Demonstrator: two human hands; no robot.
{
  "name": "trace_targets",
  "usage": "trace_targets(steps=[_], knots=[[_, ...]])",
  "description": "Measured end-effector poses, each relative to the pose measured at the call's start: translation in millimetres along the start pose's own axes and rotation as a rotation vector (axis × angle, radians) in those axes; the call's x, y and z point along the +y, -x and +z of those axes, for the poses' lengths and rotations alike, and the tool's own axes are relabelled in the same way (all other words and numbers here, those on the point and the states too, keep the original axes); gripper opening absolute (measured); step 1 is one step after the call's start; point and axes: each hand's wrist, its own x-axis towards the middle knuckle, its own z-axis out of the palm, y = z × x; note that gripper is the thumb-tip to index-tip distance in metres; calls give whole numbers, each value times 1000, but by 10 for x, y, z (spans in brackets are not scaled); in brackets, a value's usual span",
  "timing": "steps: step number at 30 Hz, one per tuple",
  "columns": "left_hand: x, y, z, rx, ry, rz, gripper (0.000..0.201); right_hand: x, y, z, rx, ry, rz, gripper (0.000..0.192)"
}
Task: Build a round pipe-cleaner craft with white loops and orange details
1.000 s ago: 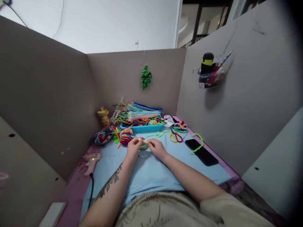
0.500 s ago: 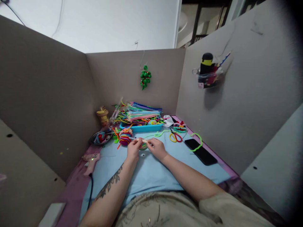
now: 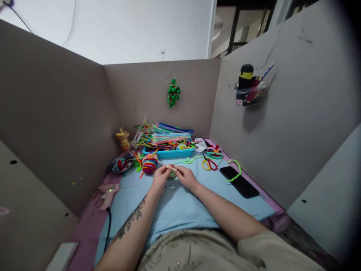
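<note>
Pale pipe cleaner [image 3: 170, 167] still pinched between left hand [image 3: 160, 178] and right hand [image 3: 186, 177], fingers barely shifted

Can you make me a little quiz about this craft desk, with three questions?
1. True or false: the phone lies at the desk's right side.
2. What hangs on the back wall? A) green bead cluster B) clock C) hat
3. Fill in: the left hand and right hand pinch a thin pale ____.

Key: 1 true; 2 A; 3 stick.
</note>
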Motion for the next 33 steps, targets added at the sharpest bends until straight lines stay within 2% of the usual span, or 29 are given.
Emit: trace_targets(steps=[5, 10, 16, 21, 25, 28, 30, 33], knots=[[13, 20, 32, 27, -27, -21, 31, -36, -4, 1, 6, -65, -38, 22], [18, 45, 81, 45, -21, -15, 23, -45, -3, 4, 47, -29, -70, 19], [-74, 43, 148, 145, -19, 52, 22, -106, -5, 55, 129, 218, -56, 16], [-119, 27, 153, 190, 42, 45, 26, -151, -28, 103, 125, 364, -34, 16], [-35, 38, 109, 139, 0, 37, 31, -152, -38, 66, 94, 199, -43, 17], [26, 24, 63, 62, 11, 47, 47, -129, -45, 1, 79, -26, -15, 18], [42, -2, 28, 13, 68, 64, 54, -94, -52, -38, 30, -204, 74, 21], [46, -36, -17, -57, 159, 40, 51, -27, -67, -77, -161, -518, 275, 26]])
